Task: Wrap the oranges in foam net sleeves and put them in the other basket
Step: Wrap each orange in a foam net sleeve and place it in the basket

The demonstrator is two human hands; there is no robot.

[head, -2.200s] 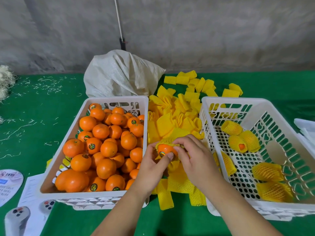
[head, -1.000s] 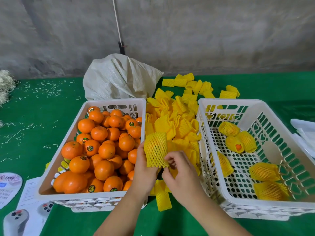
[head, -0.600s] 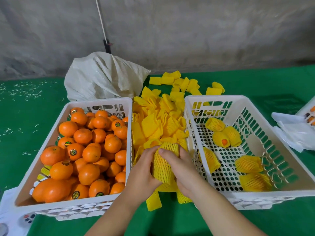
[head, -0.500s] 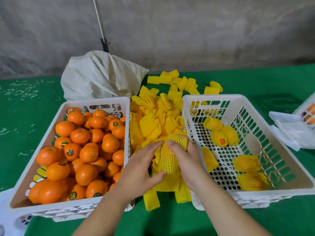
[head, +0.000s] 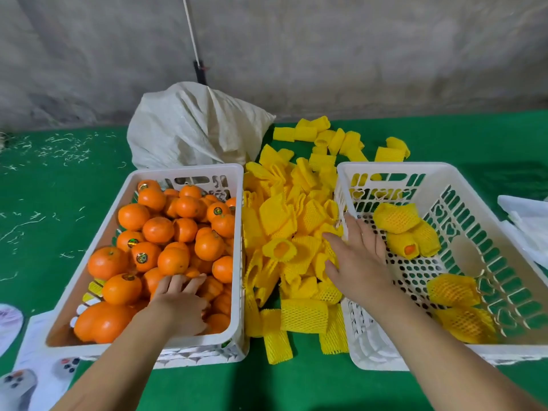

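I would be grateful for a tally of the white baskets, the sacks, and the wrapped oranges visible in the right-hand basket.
White baskets: 2
Sack: 1
Wrapped oranges visible in the right-hand basket: 5
Total: 8

Premises appeared to be a fruit-packing workroom — a bare, rough concrete wall stood behind a green-covered table that carried a white basket of stickered oranges, loose foam net sleeves and a woven sack.
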